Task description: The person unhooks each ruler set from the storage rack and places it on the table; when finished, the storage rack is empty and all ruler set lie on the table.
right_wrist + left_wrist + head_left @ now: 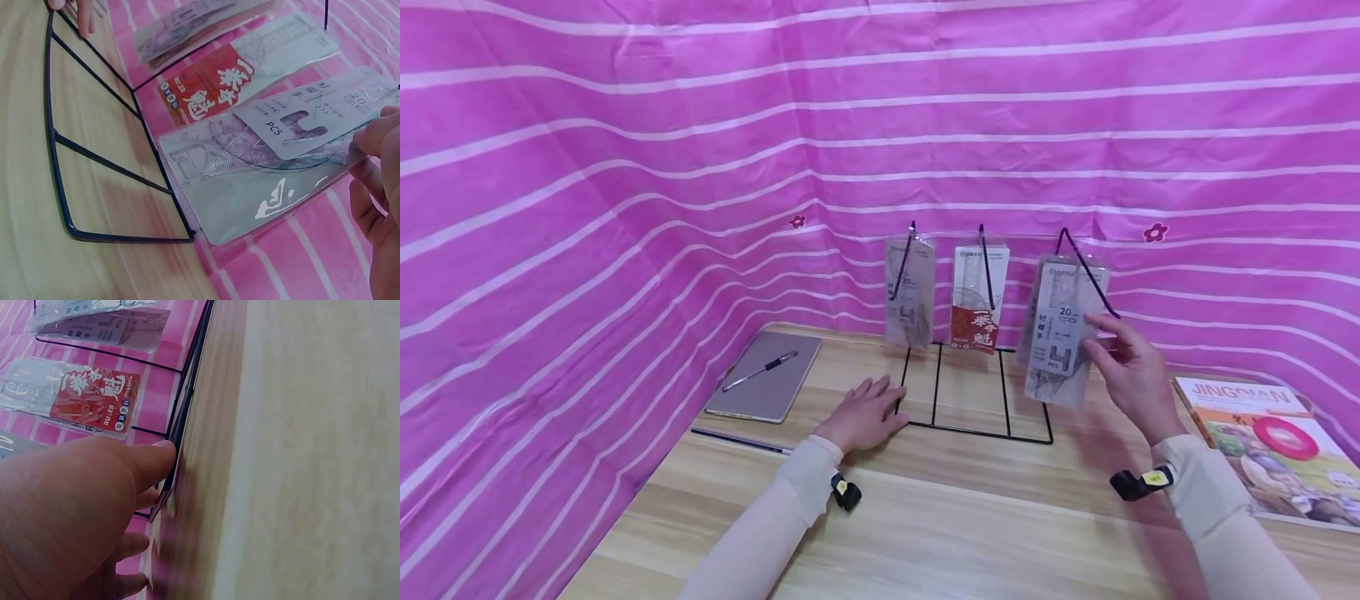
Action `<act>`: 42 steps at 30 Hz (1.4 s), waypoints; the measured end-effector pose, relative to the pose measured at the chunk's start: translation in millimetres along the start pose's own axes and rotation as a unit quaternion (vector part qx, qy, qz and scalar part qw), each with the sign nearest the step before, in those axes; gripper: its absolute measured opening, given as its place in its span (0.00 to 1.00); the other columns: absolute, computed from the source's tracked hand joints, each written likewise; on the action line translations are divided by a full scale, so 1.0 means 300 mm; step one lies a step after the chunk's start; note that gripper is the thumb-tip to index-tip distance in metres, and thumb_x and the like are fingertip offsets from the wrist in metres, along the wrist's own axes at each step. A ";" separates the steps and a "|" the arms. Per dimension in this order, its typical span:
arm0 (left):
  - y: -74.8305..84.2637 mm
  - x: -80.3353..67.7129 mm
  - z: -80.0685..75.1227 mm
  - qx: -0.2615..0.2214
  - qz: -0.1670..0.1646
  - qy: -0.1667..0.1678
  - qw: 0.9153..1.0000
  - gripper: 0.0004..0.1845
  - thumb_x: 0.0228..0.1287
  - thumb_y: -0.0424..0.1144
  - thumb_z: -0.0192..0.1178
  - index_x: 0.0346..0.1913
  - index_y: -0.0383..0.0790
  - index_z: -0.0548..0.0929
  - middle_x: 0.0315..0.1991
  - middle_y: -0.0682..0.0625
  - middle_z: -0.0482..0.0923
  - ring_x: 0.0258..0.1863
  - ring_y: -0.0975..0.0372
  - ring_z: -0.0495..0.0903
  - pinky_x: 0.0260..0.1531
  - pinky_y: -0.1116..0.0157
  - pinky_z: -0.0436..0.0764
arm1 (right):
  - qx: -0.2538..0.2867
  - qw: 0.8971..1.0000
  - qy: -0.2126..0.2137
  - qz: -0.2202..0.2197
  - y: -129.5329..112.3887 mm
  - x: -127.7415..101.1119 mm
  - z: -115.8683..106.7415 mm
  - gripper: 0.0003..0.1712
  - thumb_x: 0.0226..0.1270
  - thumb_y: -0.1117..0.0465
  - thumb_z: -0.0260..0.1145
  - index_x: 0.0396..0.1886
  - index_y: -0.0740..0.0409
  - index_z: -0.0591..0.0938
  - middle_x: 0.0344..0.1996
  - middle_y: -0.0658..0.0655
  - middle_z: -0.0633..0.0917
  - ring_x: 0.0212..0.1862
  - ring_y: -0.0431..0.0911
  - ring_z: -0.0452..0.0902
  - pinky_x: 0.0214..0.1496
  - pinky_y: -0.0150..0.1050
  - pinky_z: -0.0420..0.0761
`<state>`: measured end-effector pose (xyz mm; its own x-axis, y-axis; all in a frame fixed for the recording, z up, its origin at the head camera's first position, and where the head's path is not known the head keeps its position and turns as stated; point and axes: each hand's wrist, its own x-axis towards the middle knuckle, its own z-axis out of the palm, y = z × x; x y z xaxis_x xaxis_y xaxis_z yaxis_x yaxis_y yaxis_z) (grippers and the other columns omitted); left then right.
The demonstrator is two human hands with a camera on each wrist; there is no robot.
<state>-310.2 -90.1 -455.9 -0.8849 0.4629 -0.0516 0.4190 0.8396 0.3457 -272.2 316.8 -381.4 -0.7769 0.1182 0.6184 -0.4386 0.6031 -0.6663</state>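
A black wire display rack (pixel 970 432) stands on the table with clear packets on its three hooks. At the right hook, my right hand (pixel 1131 375) pinches the side edge of a clear ruler set packet (pixel 1060 333) between thumb and fingers. Another packet shows behind it on that hook. On the middle hook hangs a red-and-white ruler packet (pixel 977 300); a grey-labelled packet (pixel 910 292) hangs on the left one. My left hand (pixel 865 414) rests on the table at the rack's front left corner, its thumb (pixel 156 464) touching the base wire and its fingers extended.
At the back left lies a grey notebook (pixel 797 367) with a pen (pixel 760 371) on top. A dark thin stick (pixel 741 441) lies before it. On the right, a magazine (pixel 1232 417) carries a pink ring (pixel 1285 437). A pink striped cloth (pixel 700 167) rises behind the table.
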 end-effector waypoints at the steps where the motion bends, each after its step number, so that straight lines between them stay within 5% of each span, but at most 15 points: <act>1: 0.001 0.000 0.000 -0.001 0.000 0.001 1.000 0.34 0.81 0.62 0.48 0.82 0.54 0.64 0.86 0.43 0.50 0.85 0.40 0.48 0.82 0.38 0.51 | 0.000 1.000 -0.001 0.001 -0.004 -0.004 -0.005 0.25 0.75 0.67 0.68 0.70 0.55 0.81 0.43 0.27 0.82 0.40 0.21 0.81 0.41 0.15 0.79; 28: 0.006 0.008 -0.005 0.003 0.004 0.000 1.000 0.34 0.81 0.62 0.48 0.82 0.53 0.65 0.85 0.44 0.54 0.85 0.40 0.48 0.82 0.37 0.51 | -0.027 0.999 -0.025 0.033 -0.092 -0.224 -0.194 0.28 0.75 0.69 0.67 0.72 0.55 0.79 0.45 0.23 0.83 0.41 0.22 0.81 0.38 0.19 0.79; 36: -0.004 0.007 -0.006 0.000 0.007 0.004 1.000 0.34 0.81 0.62 0.49 0.82 0.53 0.65 0.85 0.43 0.54 0.85 0.39 0.49 0.82 0.36 0.51 | 0.012 1.000 -0.012 0.016 -0.139 -0.285 -0.223 0.29 0.70 0.78 0.66 0.69 0.63 0.80 0.39 0.31 0.88 0.36 0.28 0.83 0.31 0.23 0.77; 42: -0.003 -0.004 -0.007 -0.008 0.001 -0.001 1.000 0.33 0.81 0.62 0.49 0.82 0.54 0.65 0.85 0.44 0.53 0.85 0.39 0.48 0.82 0.36 0.50 | 0.000 1.000 -0.023 0.017 -0.172 -0.326 -0.253 0.29 0.71 0.78 0.65 0.71 0.64 0.78 0.41 0.34 0.87 0.41 0.25 0.84 0.42 0.18 0.81</act>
<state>-310.0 -92.1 -454.2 -0.8837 0.4651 -0.0522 0.4176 0.8339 0.3610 -139.1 334.0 -375.9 -0.8115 0.1012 0.5755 -0.4118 0.5997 -0.6862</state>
